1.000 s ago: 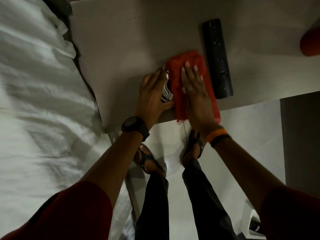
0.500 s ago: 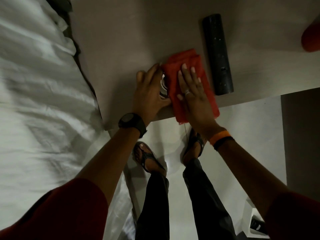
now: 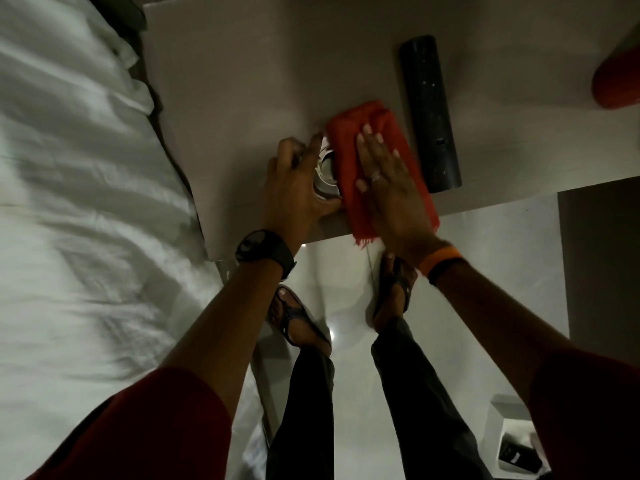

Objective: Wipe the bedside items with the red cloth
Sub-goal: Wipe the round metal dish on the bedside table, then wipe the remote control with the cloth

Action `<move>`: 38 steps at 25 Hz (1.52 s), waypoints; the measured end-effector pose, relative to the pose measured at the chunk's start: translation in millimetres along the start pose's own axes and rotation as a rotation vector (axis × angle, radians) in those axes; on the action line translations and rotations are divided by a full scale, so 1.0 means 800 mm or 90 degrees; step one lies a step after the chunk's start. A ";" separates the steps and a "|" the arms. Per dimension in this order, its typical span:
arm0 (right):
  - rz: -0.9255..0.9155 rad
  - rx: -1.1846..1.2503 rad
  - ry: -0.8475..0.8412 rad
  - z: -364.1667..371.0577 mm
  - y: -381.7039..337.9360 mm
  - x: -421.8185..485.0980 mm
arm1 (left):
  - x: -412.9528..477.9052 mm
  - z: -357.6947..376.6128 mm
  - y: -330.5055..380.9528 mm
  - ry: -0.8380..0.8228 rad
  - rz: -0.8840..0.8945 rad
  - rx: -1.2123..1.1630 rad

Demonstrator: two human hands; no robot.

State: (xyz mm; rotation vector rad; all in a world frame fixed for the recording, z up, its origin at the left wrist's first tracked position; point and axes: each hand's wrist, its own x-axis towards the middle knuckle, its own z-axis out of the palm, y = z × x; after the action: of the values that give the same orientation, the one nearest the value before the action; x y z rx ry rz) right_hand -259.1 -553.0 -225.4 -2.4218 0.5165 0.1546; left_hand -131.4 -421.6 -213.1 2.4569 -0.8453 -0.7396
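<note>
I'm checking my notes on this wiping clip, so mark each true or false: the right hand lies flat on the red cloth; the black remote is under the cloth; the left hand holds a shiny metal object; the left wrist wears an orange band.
1. The right hand lies flat on the folded red cloth. True.
2. The long black remote control is under the cloth. False: it lies uncovered on the pale bedside table, beside the cloth.
3. The left hand holds a shiny round metal object. True.
4. The left wrist wears an orange band. False: it wears a black wristwatch; the orange wristband is on the right.
</note>
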 end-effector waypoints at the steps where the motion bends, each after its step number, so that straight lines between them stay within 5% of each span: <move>1: 0.012 0.000 0.003 -0.004 0.002 0.020 | -0.002 0.003 -0.001 0.011 -0.008 -0.006; 8: 0.087 0.086 0.077 -0.026 -0.024 0.002 | -0.008 0.005 0.016 0.051 -0.098 0.027; 15: 0.290 0.501 0.202 -0.125 0.009 -0.080 | -0.028 0.010 0.079 0.080 -0.216 0.198; 17: 0.285 0.590 0.278 -0.161 0.035 -0.088 | -0.028 0.026 0.113 0.157 -0.151 0.048; 19: 0.255 0.616 0.301 -0.174 0.062 -0.078 | -0.014 0.046 0.150 0.180 -0.137 -0.274; 22: 0.253 0.499 0.162 -0.154 0.078 -0.035 | 0.034 0.066 0.198 0.063 -0.264 -0.600; 24: 0.173 0.347 0.037 -0.129 0.079 -0.014 | 0.062 0.078 0.211 0.060 -0.336 -0.698; 26: 0.148 0.319 0.021 -0.114 0.086 -0.005 | 0.077 0.087 0.210 0.062 -0.391 -0.764; 30: 0.280 0.725 0.067 -0.129 0.089 -0.006 | 0.073 0.091 0.220 -0.003 -0.332 -0.816; 32: 0.293 0.791 0.070 -0.138 0.085 -0.008 | 0.078 0.089 0.225 -0.018 -0.343 -0.865; 35: 0.244 0.736 0.028 -0.142 0.066 -0.018 | 0.078 0.079 0.215 -0.078 -0.370 -0.933; 38: 0.156 0.513 0.043 -0.134 0.049 -0.017 | 0.058 0.072 0.208 -0.167 -0.430 -1.070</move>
State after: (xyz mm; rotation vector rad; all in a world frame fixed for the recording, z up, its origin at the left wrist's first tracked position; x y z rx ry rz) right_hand -289.4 -643.3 -161.2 -1.5805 0.7352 -0.0342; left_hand -206.0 -584.7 -181.4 0.9961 0.5487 -1.2410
